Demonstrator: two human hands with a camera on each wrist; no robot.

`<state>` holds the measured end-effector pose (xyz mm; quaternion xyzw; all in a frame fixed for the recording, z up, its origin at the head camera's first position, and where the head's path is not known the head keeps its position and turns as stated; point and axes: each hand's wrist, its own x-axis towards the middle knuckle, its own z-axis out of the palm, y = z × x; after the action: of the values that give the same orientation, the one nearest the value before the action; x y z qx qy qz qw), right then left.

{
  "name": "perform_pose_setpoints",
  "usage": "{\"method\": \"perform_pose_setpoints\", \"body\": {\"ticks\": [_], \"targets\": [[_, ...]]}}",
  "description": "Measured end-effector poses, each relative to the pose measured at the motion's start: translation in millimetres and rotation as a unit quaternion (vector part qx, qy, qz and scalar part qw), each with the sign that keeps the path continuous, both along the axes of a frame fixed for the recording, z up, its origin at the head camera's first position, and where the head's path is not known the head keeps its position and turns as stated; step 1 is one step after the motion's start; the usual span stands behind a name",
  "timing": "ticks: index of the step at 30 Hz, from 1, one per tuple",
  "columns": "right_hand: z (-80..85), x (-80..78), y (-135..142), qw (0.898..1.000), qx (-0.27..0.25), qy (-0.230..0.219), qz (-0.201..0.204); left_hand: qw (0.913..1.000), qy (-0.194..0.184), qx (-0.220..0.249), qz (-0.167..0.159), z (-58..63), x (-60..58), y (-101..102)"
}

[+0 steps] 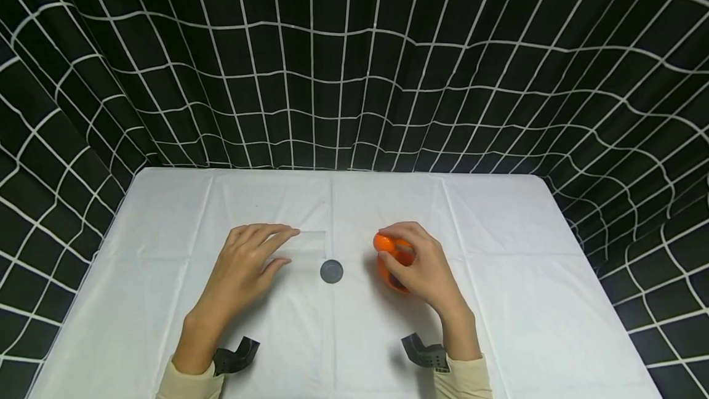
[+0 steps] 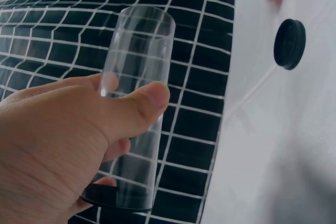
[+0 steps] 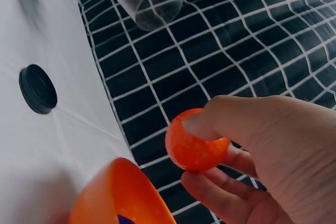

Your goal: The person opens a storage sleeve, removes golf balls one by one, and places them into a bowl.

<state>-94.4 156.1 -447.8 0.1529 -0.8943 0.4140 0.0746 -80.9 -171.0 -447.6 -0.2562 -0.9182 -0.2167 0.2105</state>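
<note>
My left hand [image 1: 244, 263] grips a clear plastic tube [image 2: 142, 61] with thumb and fingers wrapped around it. The tube lies sideways over the table, its clear end pointing right and its black-capped end [image 2: 102, 195] near the little finger. An orange ball [image 3: 191, 145] is pinched between the thumb and fingers of my right hand [image 1: 423, 263]. Close below that hand stands an orange bowl [image 3: 113, 192], partly hidden by the hand in the head view; something dark blue [image 3: 125, 220] shows inside it. A round dark lid [image 1: 332, 271] lies on the cloth between the hands.
A white cloth [image 1: 288, 350] with fold creases covers the table. Behind and along both sides hangs a black curtain [image 1: 354, 66] with a white grid. Each wrist carries a black camera mount [image 1: 237, 356].
</note>
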Motion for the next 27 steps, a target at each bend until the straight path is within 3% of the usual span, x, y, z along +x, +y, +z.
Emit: {"method": "perform_pose_setpoints", "body": {"ticks": [20,27], "targets": [[-5.0,-1.2,11,0.996,0.077,-0.042,0.007,0.9991,-0.028,0.032,0.002,-6.2,-1.9,-5],[-3.3,0.2,17,0.997,0.079,-0.019,-0.003,0.9981,-0.035,0.048,0.013,-5.6,-4.4,-9]]}}
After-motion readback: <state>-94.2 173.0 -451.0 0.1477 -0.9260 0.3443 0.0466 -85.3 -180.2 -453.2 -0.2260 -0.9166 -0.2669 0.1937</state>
